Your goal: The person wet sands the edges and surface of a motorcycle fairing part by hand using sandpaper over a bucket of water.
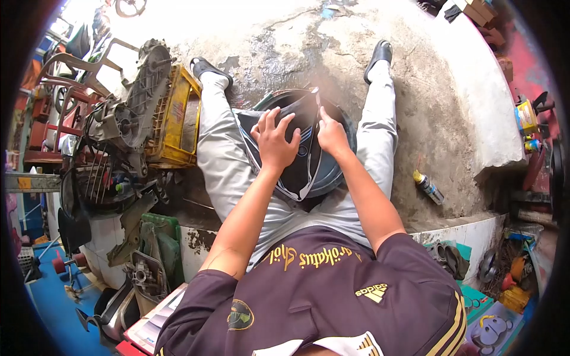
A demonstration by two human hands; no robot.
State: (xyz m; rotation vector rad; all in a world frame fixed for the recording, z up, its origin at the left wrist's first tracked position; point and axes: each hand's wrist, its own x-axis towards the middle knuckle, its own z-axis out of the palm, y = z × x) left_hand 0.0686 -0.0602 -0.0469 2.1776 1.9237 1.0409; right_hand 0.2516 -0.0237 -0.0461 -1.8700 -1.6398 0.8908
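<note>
A black, roughly triangular plastic panel (288, 172) with pale edges and a round mark leans tilted across a dark round basin (348, 127) between my legs. It looks like a motorcycle fairing piece, though I cannot be sure. My left hand (276, 140) hovers over or lightly touches the panel's face, fingers spread and holding nothing. At the panel's right edge, my right hand (332, 135) is closed, its index finger lying along the rim. Its other fingers are partly hidden. The basin's contents are mostly covered by the panel.
On the left, a yellow crate (178, 118) stands beside a metal engine casing (133, 113) and a stacked chair (83, 65). A spray can (428, 187) lies on the concrete floor to the right. A white ledge (484, 118) runs along the right side.
</note>
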